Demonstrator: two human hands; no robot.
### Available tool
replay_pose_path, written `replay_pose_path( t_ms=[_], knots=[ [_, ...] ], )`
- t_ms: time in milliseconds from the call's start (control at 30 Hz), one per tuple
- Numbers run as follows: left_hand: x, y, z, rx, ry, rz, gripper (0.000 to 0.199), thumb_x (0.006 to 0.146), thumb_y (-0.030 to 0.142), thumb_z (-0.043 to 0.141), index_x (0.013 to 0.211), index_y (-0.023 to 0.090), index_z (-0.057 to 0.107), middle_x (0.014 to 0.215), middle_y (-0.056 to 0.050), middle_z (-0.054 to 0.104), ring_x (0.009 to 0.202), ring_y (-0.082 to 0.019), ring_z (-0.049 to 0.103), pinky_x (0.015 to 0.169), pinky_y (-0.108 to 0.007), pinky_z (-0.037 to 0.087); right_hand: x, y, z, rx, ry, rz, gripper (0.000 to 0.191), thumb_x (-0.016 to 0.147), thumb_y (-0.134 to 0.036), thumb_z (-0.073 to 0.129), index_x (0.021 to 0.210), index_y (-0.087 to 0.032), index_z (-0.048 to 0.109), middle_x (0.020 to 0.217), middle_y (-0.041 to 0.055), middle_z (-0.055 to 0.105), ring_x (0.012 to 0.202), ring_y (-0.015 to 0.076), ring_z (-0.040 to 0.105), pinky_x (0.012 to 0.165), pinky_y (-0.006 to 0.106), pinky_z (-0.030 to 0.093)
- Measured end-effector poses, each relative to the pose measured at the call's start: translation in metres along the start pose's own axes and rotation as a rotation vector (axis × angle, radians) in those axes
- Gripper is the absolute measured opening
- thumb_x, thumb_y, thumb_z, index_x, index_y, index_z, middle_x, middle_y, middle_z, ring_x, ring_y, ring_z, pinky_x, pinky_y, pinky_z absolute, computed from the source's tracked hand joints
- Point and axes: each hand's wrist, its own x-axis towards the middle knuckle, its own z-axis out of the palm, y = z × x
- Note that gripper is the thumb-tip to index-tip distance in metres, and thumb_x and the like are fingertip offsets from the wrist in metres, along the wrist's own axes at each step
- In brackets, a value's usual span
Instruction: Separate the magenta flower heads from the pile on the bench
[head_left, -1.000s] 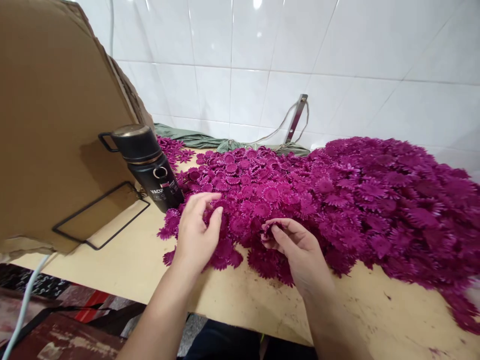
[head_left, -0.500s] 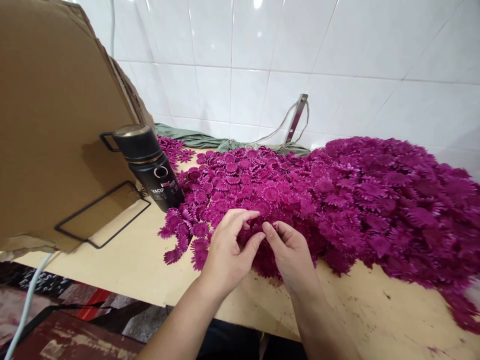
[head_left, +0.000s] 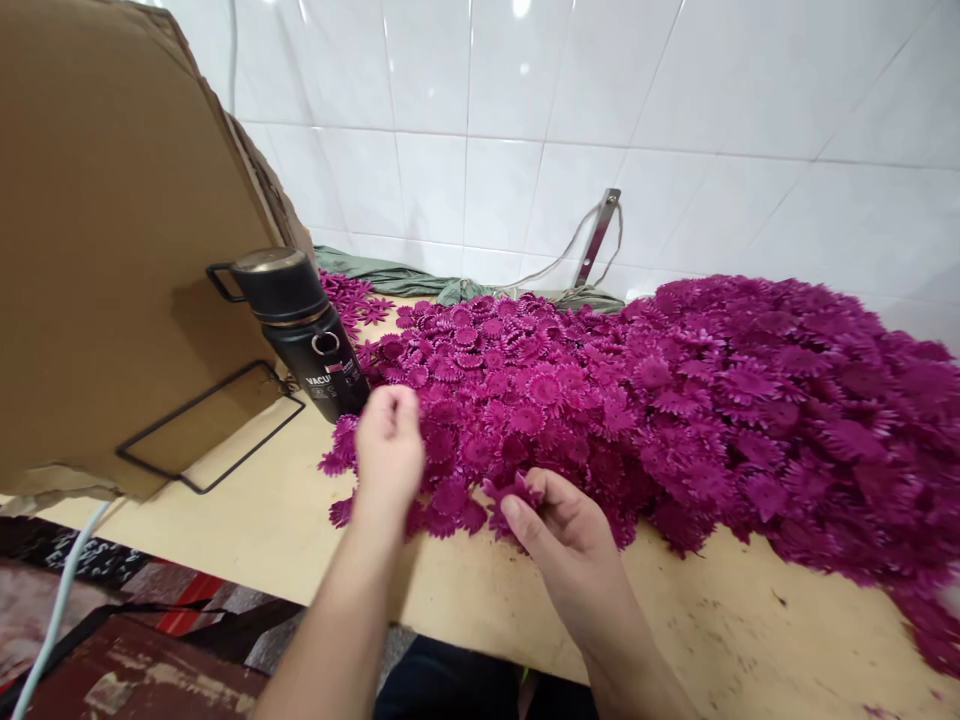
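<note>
A magenta artificial flower [head_left: 510, 500] is pinched between the thumb and fingers of my right hand [head_left: 566, 530], low over the table's front part. My left hand [head_left: 390, 440] is closed, fingertips pressed together, over the left end of a heap of loose magenta flower heads [head_left: 525, 385]. Whether anything small is in those fingers is hidden. Just behind my left hand leans a black vacuum flask [head_left: 311, 345] with a handled lid.
A large cardboard sheet [head_left: 112, 230] stands at the left, with a black wire frame [head_left: 202, 490] by its base. More flower pieces [head_left: 352, 300] lie behind the flask. Green cloth [head_left: 397, 270] and a metal bracket [head_left: 598, 240] line the tiled wall.
My left hand has moved left, away from my right hand, and its fingers have closed. My right hand has come slightly down, and the flower in it now shows.
</note>
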Motion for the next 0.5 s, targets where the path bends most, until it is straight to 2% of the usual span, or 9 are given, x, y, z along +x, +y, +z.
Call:
replay_pose_path(
  t_ms=[33, 133, 200, 267, 333, 400, 500],
  knots=[
    [0.008, -0.004, -0.004, 0.007, 0.055, -0.026, 0.011, 0.079, 0.023, 0.047, 0.069, 0.020, 0.049, 0.059, 0.004, 0.045, 0.056, -0.012, 0.044, 0.058, -0.024, 0.038, -0.001, -0.001, -0.002, 0.004, -0.003, 0.000, 0.026, 0.078, -0.038, 0.060, 0.065, -0.020, 0.048, 0.060, -0.0047, 0.041, 0.056, 0.0093, 0.037, 0.052, 0.021, 0.035],
    [0.019, -0.013, -0.011, 0.070, -0.104, 0.022, 0.007, 0.076, 0.023, 0.052, 0.080, 0.019, 0.055, 0.074, 0.001, 0.055, 0.071, -0.015, 0.053, 0.070, -0.028, 0.044, 0.002, -0.003, -0.006, 0.054, 0.003, 0.014, 0.018, 0.078, -0.036, 0.062, 0.075, -0.020, 0.057, 0.066, -0.0026, 0.050, 0.060, 0.0102, 0.043, 0.056, 0.022, 0.039],
    [0.012, -0.015, -0.011, 0.148, -0.202, 0.122, 0.016, 0.074, 0.018, 0.054, 0.089, 0.019, 0.058, 0.091, -0.004, 0.060, 0.089, -0.019, 0.056, 0.084, -0.033, 0.043, 0.008, -0.003, -0.008, 0.075, 0.005, 0.035, 0.018, 0.076, -0.037, 0.064, 0.078, -0.020, 0.059, 0.067, -0.0021, 0.052, 0.060, 0.0103, 0.044, 0.055, 0.022, 0.040],
    [-0.002, -0.010, -0.009, 0.187, -0.222, 0.220, 0.021, 0.074, 0.014, 0.051, 0.093, 0.019, 0.060, 0.102, -0.006, 0.060, 0.100, -0.021, 0.055, 0.093, -0.036, 0.041, 0.013, -0.002, -0.009, 0.057, 0.022, 0.049, 0.020, 0.075, -0.038, 0.064, 0.073, -0.019, 0.057, 0.064, -0.0032, 0.049, 0.057, 0.0096, 0.041, 0.051, 0.021, 0.037],
    [-0.019, -0.001, -0.007, 0.158, -0.274, 0.275, 0.019, 0.078, 0.014, 0.049, 0.091, 0.019, 0.062, 0.101, -0.006, 0.061, 0.101, -0.020, 0.055, 0.092, -0.034, 0.042, 0.015, 0.002, -0.009, 0.014, 0.060, 0.044, 0.027, 0.076, -0.041, 0.063, 0.066, -0.019, 0.051, 0.060, -0.0048, 0.042, 0.055, 0.0090, 0.035, 0.049, 0.021, 0.032],
    [-0.033, 0.009, -0.004, 0.105, -0.399, 0.288, 0.015, 0.080, 0.017, 0.051, 0.088, 0.020, 0.064, 0.095, -0.005, 0.064, 0.095, -0.019, 0.058, 0.088, -0.032, 0.045, 0.017, 0.006, -0.009, -0.026, 0.102, 0.031, 0.034, 0.077, -0.044, 0.062, 0.061, -0.019, 0.046, 0.057, -0.0058, 0.036, 0.053, 0.0087, 0.031, 0.048, 0.021, 0.029],
    [-0.043, 0.018, 0.001, 0.034, -0.566, 0.186, 0.010, 0.077, 0.021, 0.059, 0.084, 0.020, 0.066, 0.086, -0.004, 0.066, 0.083, -0.017, 0.061, 0.078, -0.029, 0.048, 0.018, 0.010, -0.009, -0.029, 0.135, 0.025, 0.041, 0.074, -0.049, 0.063, 0.057, -0.019, 0.041, 0.055, -0.0065, 0.033, 0.052, 0.0086, 0.028, 0.047, 0.022, 0.027]
  ],
)
